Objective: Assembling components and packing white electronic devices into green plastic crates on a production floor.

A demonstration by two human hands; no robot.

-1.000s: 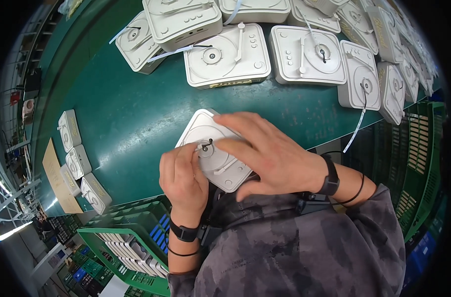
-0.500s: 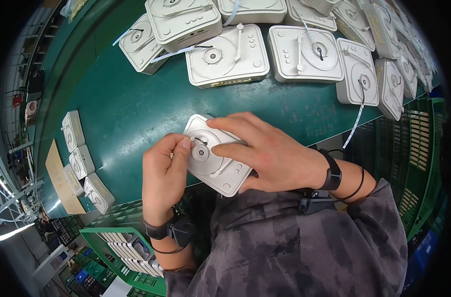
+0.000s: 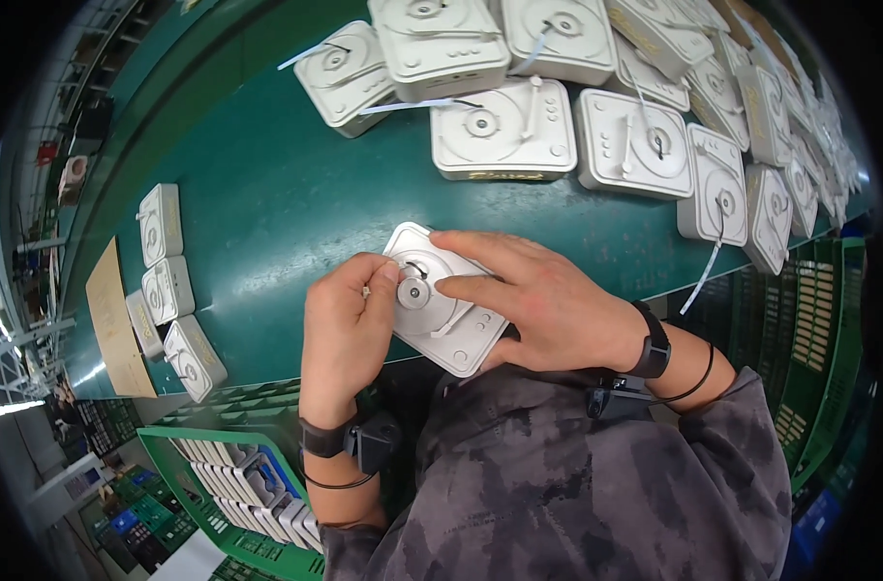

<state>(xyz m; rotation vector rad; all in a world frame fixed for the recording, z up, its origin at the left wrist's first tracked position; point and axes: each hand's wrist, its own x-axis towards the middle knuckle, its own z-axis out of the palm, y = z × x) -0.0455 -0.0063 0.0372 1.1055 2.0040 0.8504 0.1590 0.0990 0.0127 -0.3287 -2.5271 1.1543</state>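
Note:
A small white record-player-shaped box is at the table's near edge, in front of my body, turned at an angle. My right hand grips it from the right. Two fingers lie across its top and the thumb is at its near side. At the round platter's left edge, my left hand pinches thumb against forefinger. A pale bit shows between those fingers, like the end of a strip; most of it is hidden. A short black cord curves on the platter beside the fingertips.
Many similar white boxes crowd the green table's far side and right, some with pale strips. Several more stand at left by a cardboard sheet. Green crates stand below left and at right.
The whole view has shifted, so the far boxes appear farther right and lower. Both hands keep their hold on the box, and the left pinch stays at the platter's edge.

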